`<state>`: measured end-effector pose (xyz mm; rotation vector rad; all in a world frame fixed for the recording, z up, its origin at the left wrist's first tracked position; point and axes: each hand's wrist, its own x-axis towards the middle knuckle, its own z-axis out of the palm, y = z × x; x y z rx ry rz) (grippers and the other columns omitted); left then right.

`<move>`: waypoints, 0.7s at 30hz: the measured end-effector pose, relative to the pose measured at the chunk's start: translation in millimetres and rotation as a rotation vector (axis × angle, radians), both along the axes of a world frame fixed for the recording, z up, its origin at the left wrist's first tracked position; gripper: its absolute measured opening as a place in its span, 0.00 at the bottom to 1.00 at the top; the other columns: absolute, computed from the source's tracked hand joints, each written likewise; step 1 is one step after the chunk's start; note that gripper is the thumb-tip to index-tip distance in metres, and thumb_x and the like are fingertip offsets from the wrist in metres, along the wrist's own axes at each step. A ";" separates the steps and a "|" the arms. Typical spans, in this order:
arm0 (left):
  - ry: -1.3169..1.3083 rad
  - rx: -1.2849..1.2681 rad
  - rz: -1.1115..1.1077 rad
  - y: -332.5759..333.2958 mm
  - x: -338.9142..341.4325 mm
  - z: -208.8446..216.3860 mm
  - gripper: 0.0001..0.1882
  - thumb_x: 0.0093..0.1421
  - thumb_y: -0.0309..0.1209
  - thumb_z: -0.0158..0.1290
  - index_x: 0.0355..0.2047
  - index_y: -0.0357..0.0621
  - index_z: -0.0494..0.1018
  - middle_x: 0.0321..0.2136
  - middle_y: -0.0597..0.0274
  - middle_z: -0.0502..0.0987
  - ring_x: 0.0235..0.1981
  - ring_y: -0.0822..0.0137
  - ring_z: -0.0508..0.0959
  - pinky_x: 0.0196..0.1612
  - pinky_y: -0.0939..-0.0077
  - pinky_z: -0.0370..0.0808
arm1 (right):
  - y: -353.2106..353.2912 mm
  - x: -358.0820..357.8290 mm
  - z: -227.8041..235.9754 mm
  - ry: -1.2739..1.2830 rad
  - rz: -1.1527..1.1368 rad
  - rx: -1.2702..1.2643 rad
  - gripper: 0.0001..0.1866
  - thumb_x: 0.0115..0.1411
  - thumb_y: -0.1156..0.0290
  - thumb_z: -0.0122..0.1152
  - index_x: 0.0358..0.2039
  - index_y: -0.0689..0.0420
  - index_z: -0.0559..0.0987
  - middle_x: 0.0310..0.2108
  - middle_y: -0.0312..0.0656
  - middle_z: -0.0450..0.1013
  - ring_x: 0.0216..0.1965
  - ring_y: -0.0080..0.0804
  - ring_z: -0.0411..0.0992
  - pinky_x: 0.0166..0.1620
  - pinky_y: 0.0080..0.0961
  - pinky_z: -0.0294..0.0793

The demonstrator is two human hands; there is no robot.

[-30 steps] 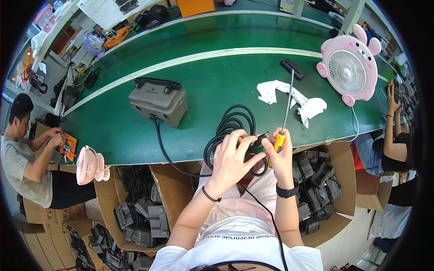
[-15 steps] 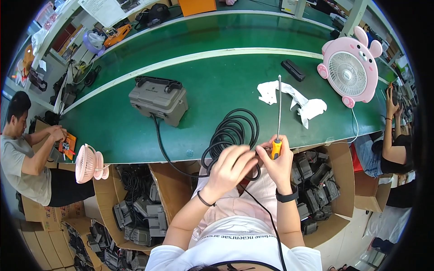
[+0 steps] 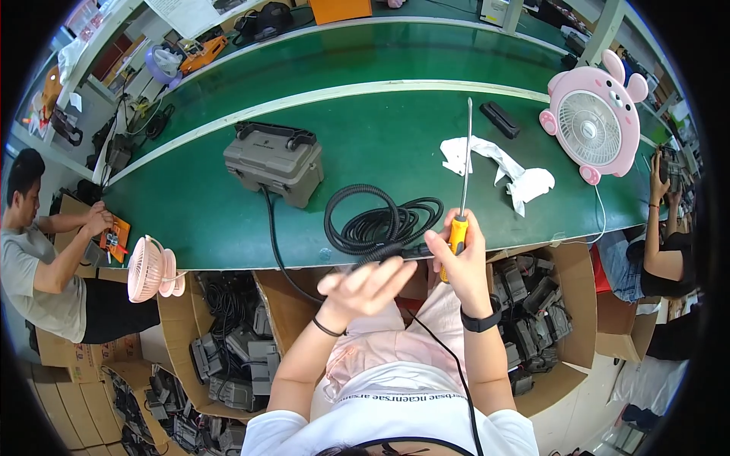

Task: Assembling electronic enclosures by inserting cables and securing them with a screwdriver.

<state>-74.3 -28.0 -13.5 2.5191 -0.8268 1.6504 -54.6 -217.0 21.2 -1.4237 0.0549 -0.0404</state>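
Above green bench (image 3: 228, 220), right hand (image 3: 465, 258) grips screwdriver (image 3: 461, 190); left hand (image 3: 365, 285) open beside cable (image 3: 380, 224).

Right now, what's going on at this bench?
A seated person works at a green bench. The right hand grips a long screwdriver by its orange handle, shaft pointing away across the bench. The left hand is open, fingers spread against the black cable coiled at the bench edge. A grey case, white rags and a pink fan sit on the bench; other people work at either side.
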 end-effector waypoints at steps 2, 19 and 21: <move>0.047 -0.116 -0.029 -10.1 14.3 17.3 0.15 0.45 0.53 0.66 0.35 0.74 0.81 0.35 0.89 0.73 0.38 0.79 0.68 0.52 0.66 0.52 | 6.0 6.5 8.9 -0.047 -0.018 -0.071 0.17 0.57 0.72 0.69 0.39 0.55 0.68 0.22 0.31 0.69 0.18 0.14 0.67 0.20 0.13 0.66; 0.290 -0.058 -0.134 -33.9 55.9 52.1 0.13 0.49 0.45 0.64 0.32 0.56 0.80 0.33 0.78 0.74 0.36 0.76 0.75 0.56 0.49 0.59 | -24.4 24.6 21.7 -0.045 -0.012 -0.020 0.19 0.56 0.72 0.70 0.40 0.54 0.66 0.27 0.37 0.77 0.23 0.15 0.71 0.24 0.12 0.70; 0.269 -0.013 -0.180 -30.9 59.4 52.9 0.12 0.49 0.43 0.62 0.31 0.54 0.80 0.32 0.78 0.73 0.37 0.75 0.74 0.56 0.49 0.59 | -27.2 24.6 20.5 -0.068 0.018 -0.068 0.19 0.56 0.72 0.70 0.40 0.55 0.66 0.27 0.37 0.78 0.24 0.16 0.72 0.24 0.12 0.70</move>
